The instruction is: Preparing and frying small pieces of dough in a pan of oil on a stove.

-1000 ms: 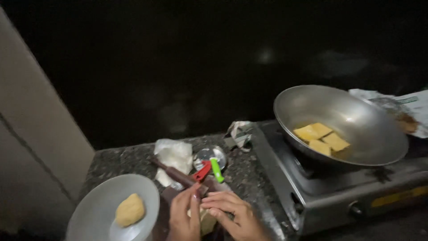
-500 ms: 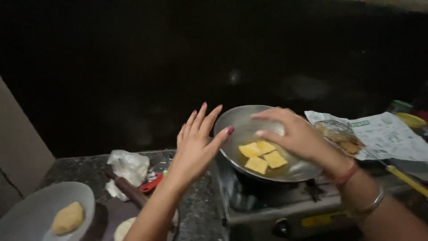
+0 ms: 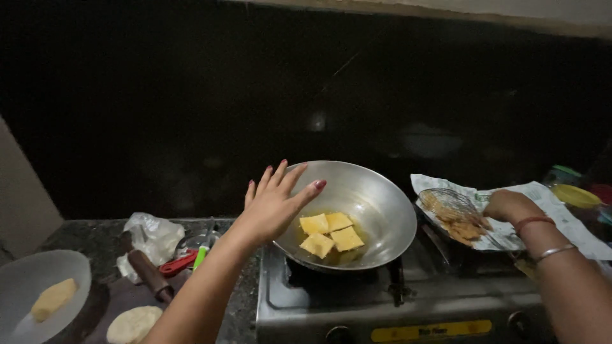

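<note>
A steel wok [image 3: 376, 204] sits on a gas stove [image 3: 331, 302], with several yellow dough squares [image 3: 331, 232] in oil at its bottom. My left hand [image 3: 274, 204] hovers at the wok's left rim, fingers spread and holding nothing. My right hand [image 3: 507, 205] is off to the right, curled over the handle end of a wire skimmer [image 3: 449, 202]. The skimmer rests on paper [image 3: 561, 213] with browned fried pieces [image 3: 462, 226]. Its fingers are hidden, so a grip on the skimmer is not visible.
On the dark counter at left are a grey plate [image 3: 25, 274] with a dough lump [image 3: 54, 298], a rolled dough disc [image 3: 132, 323], a rolling pin [image 3: 148, 274], a crumpled plastic bag [image 3: 153, 232] and red and green tools [image 3: 188, 260]. A yellow-lidded container [image 3: 574, 194] stands far right.
My view has swung right from the counter to the stove. Both hands left the dough; the right hand passed over the wok and went on to the skimmer.
</note>
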